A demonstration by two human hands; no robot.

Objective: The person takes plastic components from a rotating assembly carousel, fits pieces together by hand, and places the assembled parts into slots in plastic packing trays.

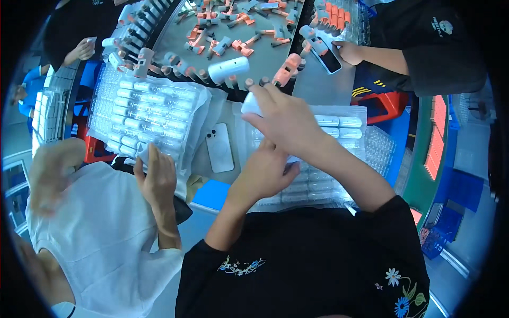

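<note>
My right hand (pixel 286 119) is raised at the rack's edge, its fingers closed around a small white cylindrical part (pixel 251 105). Below it, partly behind the right wrist, my left hand (pixel 263 172) is curled over the clear plastic tray (pixel 313 185). Its fingertips are bent inward, and whatever they hold is hidden. White cylinders (pixel 350 121) lie in rows in the tray's upper right. Just beyond my right hand, an orange and grey part (pixel 287 70) stands on the rack, with a larger white cylinder (pixel 228 69) to its left.
Orange and grey parts (pixel 244 47) lie scattered on the grey surface ahead. A white phone (pixel 219 148) rests between my tray and a filled tray (pixel 154 114), where a co-worker in white (pixel 95 233) works. At right, another person's hand (pixel 348 53) is beside a dark phone (pixel 327 58).
</note>
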